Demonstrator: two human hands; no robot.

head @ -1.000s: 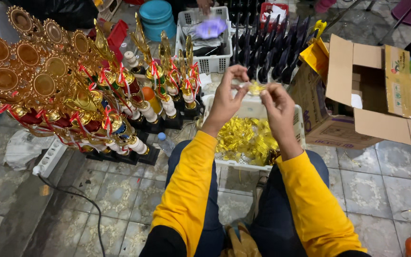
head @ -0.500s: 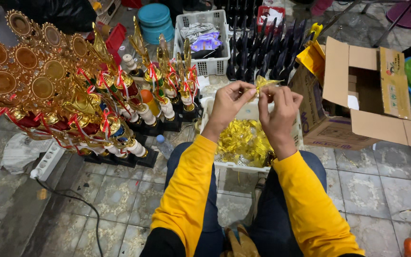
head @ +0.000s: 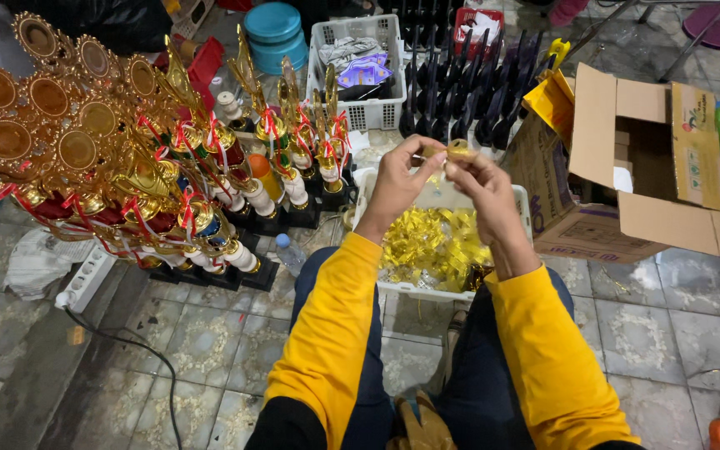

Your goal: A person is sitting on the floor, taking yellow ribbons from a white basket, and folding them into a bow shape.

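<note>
Head view: a seated person in yellow sleeves and dark trousers, both hands raised over a white basket on a tiled floor.
Left hand [head: 400,177]: fingers curled in, thumb and forefinger pinched on the small gold piece [head: 458,150].
Right hand [head: 483,185]: fingers bent, tips closed on the same gold piece from the other side; the two hands meet at it.
Small gold piece: held in the air between both hands, above the far rim of the basket; its exact shape is too small to tell.
White basket [head: 377,179]: between the knees, holds a heap of shiny gold parts [head: 431,246].
Trophies [head: 118,158]: a crowded group, gold with red ribbons and black bases, on the floor left of the basket.
Cardboard box [head: 635,167]: open, flaps up, right of the basket.
Black stems [head: 477,92]: rows standing upright beyond the hands.
Grey crate [head: 360,67]: behind the trophies, with wrapped items inside.
Blue tubs [head: 272,32]: stacked, just left of the crate.
Power strip [head: 85,279]: white, on the floor by the trophy bases.
</note>
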